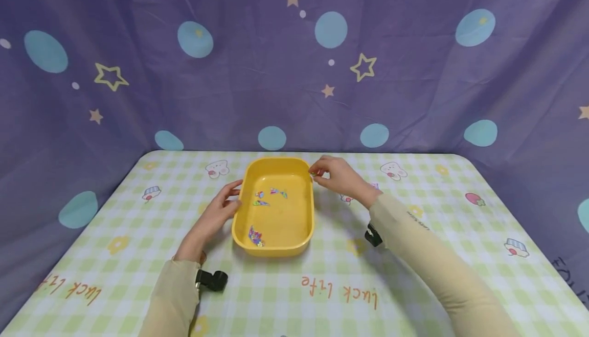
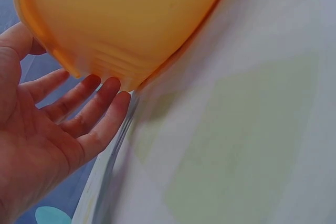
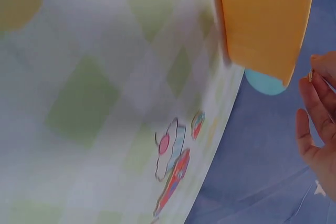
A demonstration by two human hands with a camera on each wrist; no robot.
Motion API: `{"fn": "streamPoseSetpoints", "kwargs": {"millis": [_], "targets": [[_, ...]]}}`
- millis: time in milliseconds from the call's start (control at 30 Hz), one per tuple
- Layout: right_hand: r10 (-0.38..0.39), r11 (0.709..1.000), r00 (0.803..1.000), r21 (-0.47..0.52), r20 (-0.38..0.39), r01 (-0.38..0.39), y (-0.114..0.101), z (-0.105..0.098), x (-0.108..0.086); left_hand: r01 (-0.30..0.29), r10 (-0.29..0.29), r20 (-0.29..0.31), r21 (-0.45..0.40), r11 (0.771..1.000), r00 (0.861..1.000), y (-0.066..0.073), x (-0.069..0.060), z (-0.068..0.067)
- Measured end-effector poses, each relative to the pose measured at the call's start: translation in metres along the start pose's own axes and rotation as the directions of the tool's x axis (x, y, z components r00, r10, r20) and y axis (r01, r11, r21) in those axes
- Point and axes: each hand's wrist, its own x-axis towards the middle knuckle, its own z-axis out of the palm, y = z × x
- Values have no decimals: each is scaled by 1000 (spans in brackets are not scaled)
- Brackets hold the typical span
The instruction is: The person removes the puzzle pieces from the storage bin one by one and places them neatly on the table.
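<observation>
A yellow plastic tray (image 1: pixel 276 250) stands on the table, with several small colorful flat pieces (image 1: pixel 261 203) lying inside. More of them form a cluster (image 1: pixel 255 237) in the near left corner. Along the tray's left side, my left hand (image 1: pixel 220 209) rests its fairly straight fingertips against the outer wall; in the left wrist view the fingers (image 2: pixel 89 114) are spread. At the far right rim, my right hand (image 1: pixel 340 176) pinches a small colorful piece (image 1: pixel 313 174) between thumb and fingertips, mostly hidden by them. The right wrist view shows only the piece's thin edge (image 3: pixel 310 75).
Two loose colorful pieces lie on the tabletop right of the tray, a long one (image 3: pixel 173 182) and a short one (image 3: pixel 197 124), beside a printed cupcake. A checked cloth (image 1: pixel 340 265) covers the table. Behind its far edge hangs a purple curtain (image 1: pixel 294 96).
</observation>
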Motion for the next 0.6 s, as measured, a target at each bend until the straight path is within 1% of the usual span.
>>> {"fn": "streamPoseSetpoints", "kwargs": {"millis": [67, 267, 467, 600], "targets": [[10, 1000, 1000, -7, -2, -10, 3, -4, -2, 1, -1, 0, 5, 1000, 1000, -1, 0, 0], [71, 997, 997, 1, 8, -71, 15, -16, -10, -3, 3, 6, 17, 1000, 1000, -1, 1, 0], [87, 996, 996, 0, -21, -87, 32, -24, -19, 12, -12, -1, 28, 1000, 1000, 1, 1, 0], [105, 994, 994, -27, -15, -106, 41, -27, -26, 19, -19, -4, 30, 999, 1000, 1, -1, 0]]}}
